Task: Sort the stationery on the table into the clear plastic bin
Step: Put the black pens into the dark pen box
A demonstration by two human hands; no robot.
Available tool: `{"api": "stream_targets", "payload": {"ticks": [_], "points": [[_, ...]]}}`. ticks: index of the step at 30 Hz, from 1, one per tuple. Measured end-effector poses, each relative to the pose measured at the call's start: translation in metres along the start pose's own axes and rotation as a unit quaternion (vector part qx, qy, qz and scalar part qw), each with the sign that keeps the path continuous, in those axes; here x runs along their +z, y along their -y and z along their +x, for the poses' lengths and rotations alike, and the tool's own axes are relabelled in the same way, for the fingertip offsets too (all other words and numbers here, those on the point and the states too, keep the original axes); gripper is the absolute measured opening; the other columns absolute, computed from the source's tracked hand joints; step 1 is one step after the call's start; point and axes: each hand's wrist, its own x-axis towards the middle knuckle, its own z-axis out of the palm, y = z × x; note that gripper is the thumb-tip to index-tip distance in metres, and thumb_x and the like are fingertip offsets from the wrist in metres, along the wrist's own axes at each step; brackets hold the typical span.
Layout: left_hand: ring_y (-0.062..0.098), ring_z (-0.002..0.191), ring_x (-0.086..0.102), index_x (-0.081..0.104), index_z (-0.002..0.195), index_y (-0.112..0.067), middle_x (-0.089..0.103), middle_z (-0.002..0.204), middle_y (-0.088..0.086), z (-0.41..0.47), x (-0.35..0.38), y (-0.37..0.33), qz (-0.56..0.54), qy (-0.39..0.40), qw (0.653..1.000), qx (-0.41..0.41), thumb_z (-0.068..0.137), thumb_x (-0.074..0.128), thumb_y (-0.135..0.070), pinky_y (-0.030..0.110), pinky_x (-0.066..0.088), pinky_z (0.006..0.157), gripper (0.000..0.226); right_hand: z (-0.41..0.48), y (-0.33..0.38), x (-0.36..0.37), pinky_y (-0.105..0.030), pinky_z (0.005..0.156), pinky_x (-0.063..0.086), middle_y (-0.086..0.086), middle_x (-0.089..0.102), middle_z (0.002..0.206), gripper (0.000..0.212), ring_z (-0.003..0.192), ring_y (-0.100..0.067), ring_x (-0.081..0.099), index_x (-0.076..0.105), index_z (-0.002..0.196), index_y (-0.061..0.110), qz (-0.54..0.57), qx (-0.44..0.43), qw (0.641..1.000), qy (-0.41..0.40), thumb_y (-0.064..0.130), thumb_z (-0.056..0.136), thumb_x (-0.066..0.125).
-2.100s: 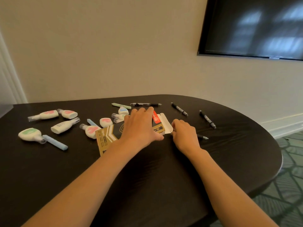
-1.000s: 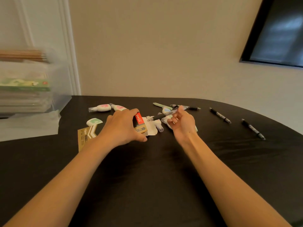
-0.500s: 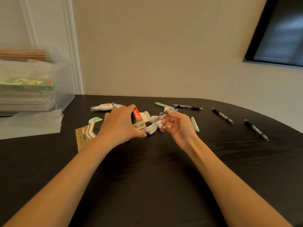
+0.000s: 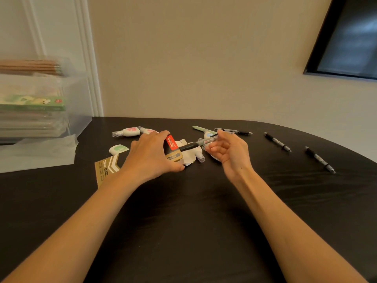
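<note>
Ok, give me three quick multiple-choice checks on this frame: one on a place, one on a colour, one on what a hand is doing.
1. Where is the clear plastic bin?
A. near edge, centre
B. far right
C. far left of the table

2. What colour is the label on the box the left hand grips?
A. red
B. blue
C. purple

3. What is the right hand doing?
A. lying flat, empty
B. pinching a pen aimed at the box's open end
C. making an empty fist

1 C: it stands at the left edge.
2 A: the strip is plainly red.
3 B: the pen's tip reaches the open flap.
</note>
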Motion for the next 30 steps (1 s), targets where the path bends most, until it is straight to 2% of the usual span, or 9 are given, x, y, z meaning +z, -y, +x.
{"api": "stream_targets", "payload": {"ticks": [5,14,16,20,22,25,27,30], "points": [[0.021,0.129,0.038,0.031,0.142,-0.019,0.042,0.141,0.003,-0.001,0.001,-0.001,-0.003,-0.007,1.0,0.007,0.068,0.075,-0.049,0.043,0.037,0.105,0.091,-0.006,-0.004,0.005,-0.025,0.059,0.058,-0.008,0.066,0.056,0.013,0.05,-0.016,0.065,0.059,0.082,0.002,-0.039,0.048,0.996,0.067,0.011,0.09,0.056],[0.021,0.132,0.034,0.029,0.143,-0.019,0.039,0.144,0.002,-0.002,0.005,-0.005,0.031,-0.003,0.999,0.02,0.069,0.073,-0.052,0.041,0.031,0.107,0.092,-0.012,-0.006,0.009,-0.022,0.053,0.055,-0.007,0.066,0.059,0.008,0.05,-0.013,0.065,0.058,0.085,0.003,-0.049,0.072,0.99,0.115,0.01,0.089,0.058],[0.021,0.133,0.033,0.028,0.143,-0.02,0.038,0.144,0.002,-0.003,0.005,-0.005,0.034,-0.008,0.999,0.024,0.069,0.073,-0.052,0.041,0.03,0.107,0.092,-0.015,-0.008,0.011,-0.02,0.053,0.055,-0.006,0.067,0.061,0.009,0.052,-0.012,0.064,0.058,0.084,0.005,-0.081,0.076,0.984,0.138,0.012,0.089,0.058],[0.021,0.132,0.034,0.031,0.142,-0.021,0.04,0.143,0.002,-0.004,0.006,-0.004,0.021,-0.01,0.999,0.028,0.069,0.074,-0.052,0.042,0.032,0.107,0.091,-0.016,-0.013,0.014,-0.014,0.044,0.038,-0.003,0.061,0.071,0.015,0.055,-0.006,0.047,0.059,0.077,0.012,-0.178,0.091,0.959,0.201,0.015,0.091,0.055],[0.021,0.131,0.035,0.031,0.142,-0.021,0.041,0.142,0.003,-0.004,0.006,-0.005,0.015,-0.01,0.999,0.027,0.068,0.073,-0.052,0.043,0.033,0.107,0.091,-0.017,-0.013,0.016,-0.015,0.046,0.035,-0.002,0.058,0.074,0.019,0.059,-0.007,0.043,0.059,0.075,0.014,-0.189,0.096,0.952,0.22,0.016,0.092,0.052],[0.021,0.13,0.036,0.031,0.143,-0.02,0.042,0.141,0.003,-0.004,0.005,-0.003,0.003,-0.015,1.0,0.02,0.068,0.075,-0.051,0.043,0.034,0.107,0.092,-0.015,-0.009,0.013,-0.019,0.053,0.037,-0.003,0.061,0.073,0.016,0.064,-0.009,0.047,0.062,0.084,0.01,-0.154,0.081,0.961,0.214,0.013,0.09,0.048],[0.021,0.13,0.037,0.032,0.143,-0.019,0.043,0.141,0.003,-0.004,0.004,-0.002,0.0,-0.016,1.0,0.015,0.067,0.075,-0.051,0.044,0.036,0.106,0.093,-0.013,-0.006,0.008,-0.019,0.054,0.041,-0.001,0.066,0.071,0.017,0.067,-0.008,0.051,0.066,0.089,0.01,-0.179,0.052,0.959,0.214,0.011,0.091,0.049],[0.021,0.13,0.038,0.032,0.143,-0.019,0.042,0.141,0.003,-0.004,0.004,-0.002,-0.003,-0.018,1.0,0.016,0.067,0.075,-0.05,0.045,0.036,0.106,0.093,-0.014,-0.004,0.007,-0.016,0.054,0.044,0.001,0.067,0.079,0.014,0.072,-0.007,0.054,0.068,0.086,0.011,-0.25,0.03,0.941,0.228,0.011,0.091,0.055]]}}
